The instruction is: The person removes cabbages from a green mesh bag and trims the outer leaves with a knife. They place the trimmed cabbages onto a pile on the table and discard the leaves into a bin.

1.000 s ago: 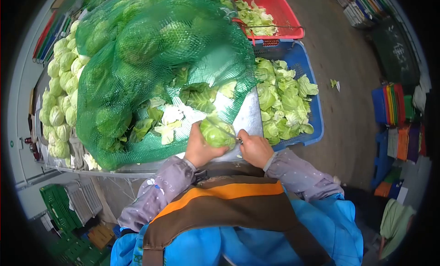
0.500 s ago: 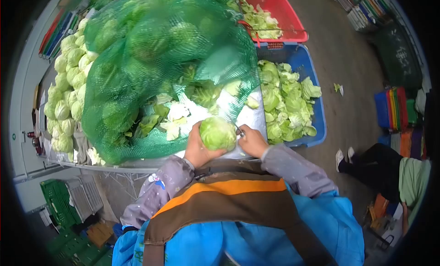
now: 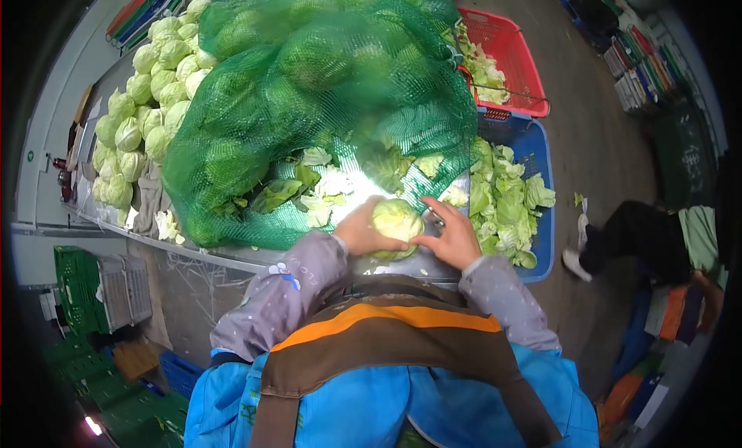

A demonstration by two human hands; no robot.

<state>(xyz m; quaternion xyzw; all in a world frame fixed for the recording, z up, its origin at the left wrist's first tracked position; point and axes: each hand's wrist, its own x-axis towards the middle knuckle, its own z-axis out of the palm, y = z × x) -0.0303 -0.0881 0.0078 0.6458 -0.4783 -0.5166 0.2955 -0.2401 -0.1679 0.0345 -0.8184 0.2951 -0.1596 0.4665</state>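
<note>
I see my left hand (image 3: 362, 233) and right hand (image 3: 454, 239) cupping a cabbage (image 3: 396, 220) between them, fingers curled around it, over the steel table (image 3: 421, 264) beside the green net sack (image 3: 309, 100).

- Net sack (image 3: 309, 85): green plastic mesh, coarse.
- Table (image 3: 421, 264): bare metal, shiny.
- Blue crate (image 3: 539, 151) and red basket (image 3: 514, 50): moulded plastic.
- Cabbage (image 3: 396, 220): waxy, smooth leaves.

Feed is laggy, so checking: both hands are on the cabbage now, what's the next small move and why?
Probably peel off a loose outer leaf and drop it in the blue crate. The left hand cups the cabbage, the right hand rests against its side, and the crate beside them already holds trimmed leaves.
</note>
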